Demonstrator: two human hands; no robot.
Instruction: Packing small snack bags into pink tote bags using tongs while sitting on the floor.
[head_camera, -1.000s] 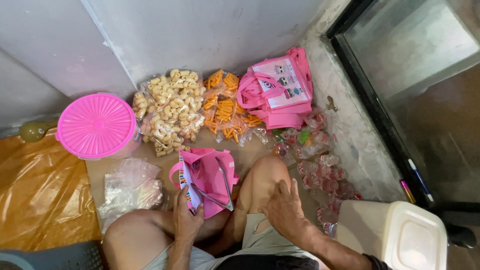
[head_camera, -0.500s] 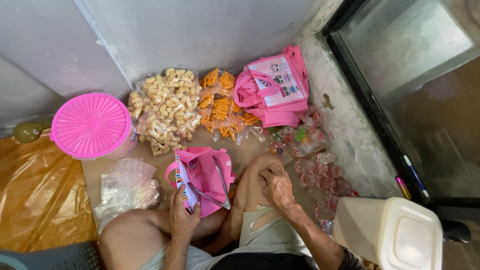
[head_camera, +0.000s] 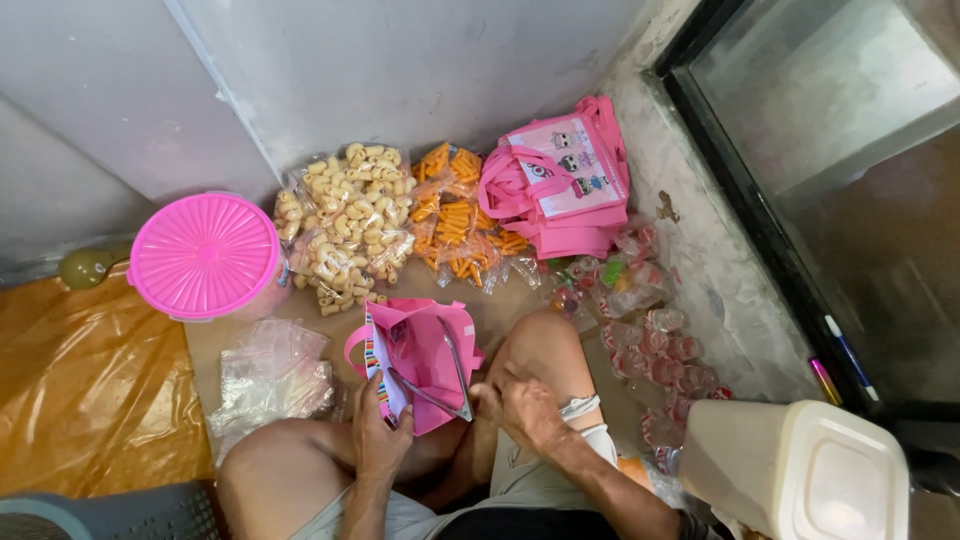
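I sit on the floor with my knees bent. My left hand (head_camera: 378, 428) grips the edge of an open pink gift bag (head_camera: 425, 360) that stands between my legs. My right hand (head_camera: 520, 408) rests against the inside of my right knee, right beside the bag's rim, fingers curled; whether it holds anything I cannot see. Beyond the bag lie clear packets of pale puffed snacks (head_camera: 345, 225) and orange stick snacks (head_camera: 455, 215). A stack of flat pink gift bags (head_camera: 560, 180) leans against the wall.
A pink lidded tub (head_camera: 205, 255) stands at the left. Empty clear plastic bags (head_camera: 270, 375) lie by my left knee. Small wrapped sweets and jelly cups (head_camera: 655, 340) spread along the right. A cream plastic container (head_camera: 800, 470) sits at lower right. An orange plastic sheet (head_camera: 90, 390) covers the floor at left.
My right hand has slid from the top of my right knee down and inward to the bag's rim. The left hand keeps its hold on the bag.
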